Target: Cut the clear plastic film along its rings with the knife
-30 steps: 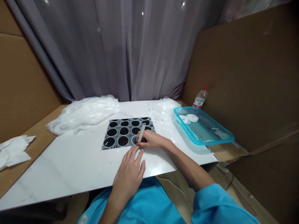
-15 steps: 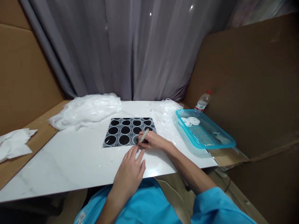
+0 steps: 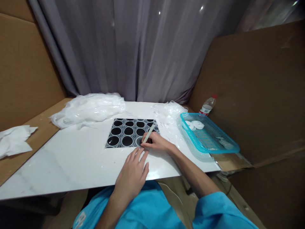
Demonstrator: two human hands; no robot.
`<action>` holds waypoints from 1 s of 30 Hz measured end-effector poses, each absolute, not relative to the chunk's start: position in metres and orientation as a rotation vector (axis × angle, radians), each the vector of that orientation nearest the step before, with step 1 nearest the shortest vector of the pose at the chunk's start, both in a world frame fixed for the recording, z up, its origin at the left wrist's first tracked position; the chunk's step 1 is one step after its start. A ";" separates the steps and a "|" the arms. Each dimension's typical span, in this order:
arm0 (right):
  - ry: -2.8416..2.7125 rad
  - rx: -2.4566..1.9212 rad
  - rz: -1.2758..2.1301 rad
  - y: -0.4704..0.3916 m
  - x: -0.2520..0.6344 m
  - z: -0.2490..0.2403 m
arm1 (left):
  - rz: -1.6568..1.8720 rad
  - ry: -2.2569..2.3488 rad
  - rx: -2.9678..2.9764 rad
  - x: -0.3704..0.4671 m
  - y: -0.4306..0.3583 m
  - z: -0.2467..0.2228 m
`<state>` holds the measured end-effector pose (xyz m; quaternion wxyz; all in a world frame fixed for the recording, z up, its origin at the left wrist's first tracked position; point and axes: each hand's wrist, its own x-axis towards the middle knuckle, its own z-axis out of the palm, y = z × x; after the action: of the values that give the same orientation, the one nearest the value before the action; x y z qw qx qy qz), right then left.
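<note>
A black patterned mat [image 3: 128, 131] with rows of dark circles lies on the white table [image 3: 78, 156]. My right hand [image 3: 154, 141] is closed on a thin pale stick [image 3: 149, 133] over the mat's front right part. The stick slants, its upper end leaning to the right. My left hand [image 3: 133, 173] rests palm down in front of the mat, its fingers somewhat apart and the fingertips at the mat's front edge, close to the right fingertips. Whatever lies under the right fingers is too small to make out.
White filmy bundles lie at the back left [image 3: 92, 108] and back right [image 3: 169, 111]. A blue basket [image 3: 207, 150] with white discs [image 3: 197, 124] stands right, a bottle [image 3: 207, 106] behind it. White paper [image 3: 15, 141] lies far left. Cardboard walls [image 3: 252, 95] flank the table.
The pale stick in my right hand shows longer and its upper end has moved up and to the right. The view has shifted slightly; my left hand stays nearly in place.
</note>
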<state>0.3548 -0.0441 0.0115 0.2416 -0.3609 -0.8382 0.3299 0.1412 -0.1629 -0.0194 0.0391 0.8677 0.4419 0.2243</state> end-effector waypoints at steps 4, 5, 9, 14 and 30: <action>-2.269 -1.018 0.943 -0.045 0.353 0.012 | 0.696 1.363 2.645 0.141 -0.163 -0.019; -2.266 -1.032 0.947 -0.045 0.352 0.012 | 0.703 1.365 2.639 0.141 -0.163 -0.020; -2.263 -1.040 0.937 -0.045 0.351 0.013 | 0.704 1.365 2.627 0.141 -0.163 -0.020; -2.269 -1.016 0.931 -0.044 0.351 0.013 | 0.693 1.359 2.628 0.141 -0.163 -0.020; -2.252 -1.020 0.965 -0.046 0.352 0.011 | 0.690 1.386 2.624 0.142 -0.164 -0.017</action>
<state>0.3524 -0.0456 0.0114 0.2413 -0.3729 -0.8236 0.3528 0.1420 -0.1642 -0.0172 0.0476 0.8603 0.4544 0.2262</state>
